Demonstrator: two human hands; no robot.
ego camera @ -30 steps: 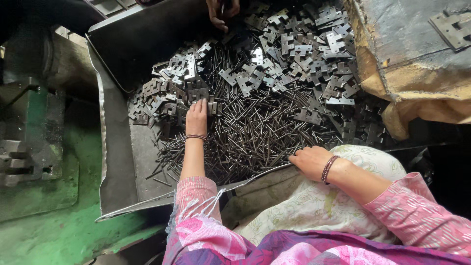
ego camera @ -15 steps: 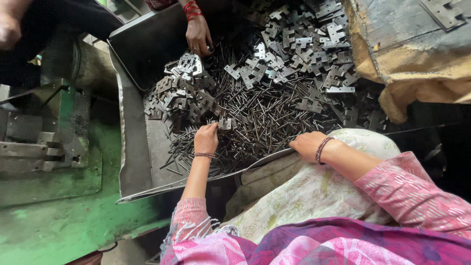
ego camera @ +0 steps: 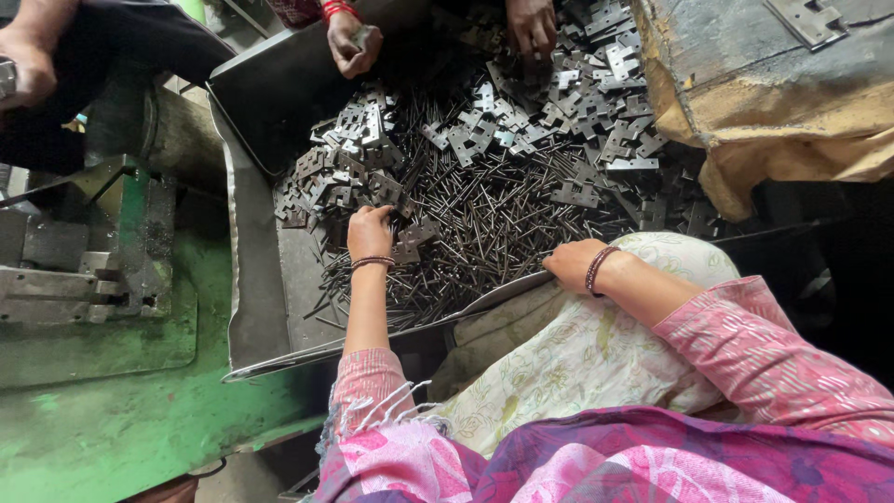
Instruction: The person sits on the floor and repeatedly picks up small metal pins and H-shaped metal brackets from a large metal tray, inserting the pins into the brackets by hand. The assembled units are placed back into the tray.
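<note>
My left hand (ego camera: pixel 369 233) reaches into a metal tray (ego camera: pixel 253 307) and closes its fingers on a flat metal hinge plate (ego camera: pixel 410 235) lying on a heap of thin dark pins (ego camera: pixel 484 224). My right hand (ego camera: pixel 575 265) rests curled at the tray's near edge, beside the pins, over a white patterned cloth (ego camera: pixel 577 345). Whether it holds any pins is hidden. A pile of grey hinge plates (ego camera: pixel 559 93) fills the tray's far part.
Another person's two hands (ego camera: pixel 349 42) (ego camera: pixel 533 23) work at the tray's far side, one holding a small plate. A green machine (ego camera: pixel 84 279) stands on the left. A metal box wrapped in brown sacking (ego camera: pixel 773 102) sits at the upper right.
My left hand has pulled back from the far plates toward the pin heap and closed on a plate. My right hand stays at the tray's edge. The other person's hands have come further into view.
</note>
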